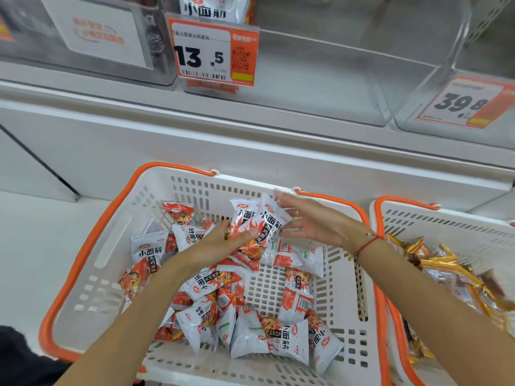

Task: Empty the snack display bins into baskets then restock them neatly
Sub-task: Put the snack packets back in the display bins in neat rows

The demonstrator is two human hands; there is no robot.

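Left fingers: our left hand [223,238] is closed around a small bunch of white-and-orange snack packets [252,227], thumb on top, holding them above the middle of the basket.
Right fingers: our right hand [309,221] is spread open, fingers straight, palm against the right side of the same bunch; it does not grip anything. A red string [367,242] goes around this wrist.
Basket: the white basket [92,260] with orange rim and handles holds many more loose snack packets [250,327], lying in all directions, mostly at the front and the left; a part of the slotted floor at the right is bare.
Second basket: beside it at the right, touching rim to rim, another basket [451,224] holds gold-wrapped snacks [446,267].
Display bin: the clear bin [320,79] above, behind the 13.5 price tag [214,54], looks almost empty; one packet [206,6] stands at its top left.
Open room: between the basket's far rim and the white shelf front [195,140] there is free space.
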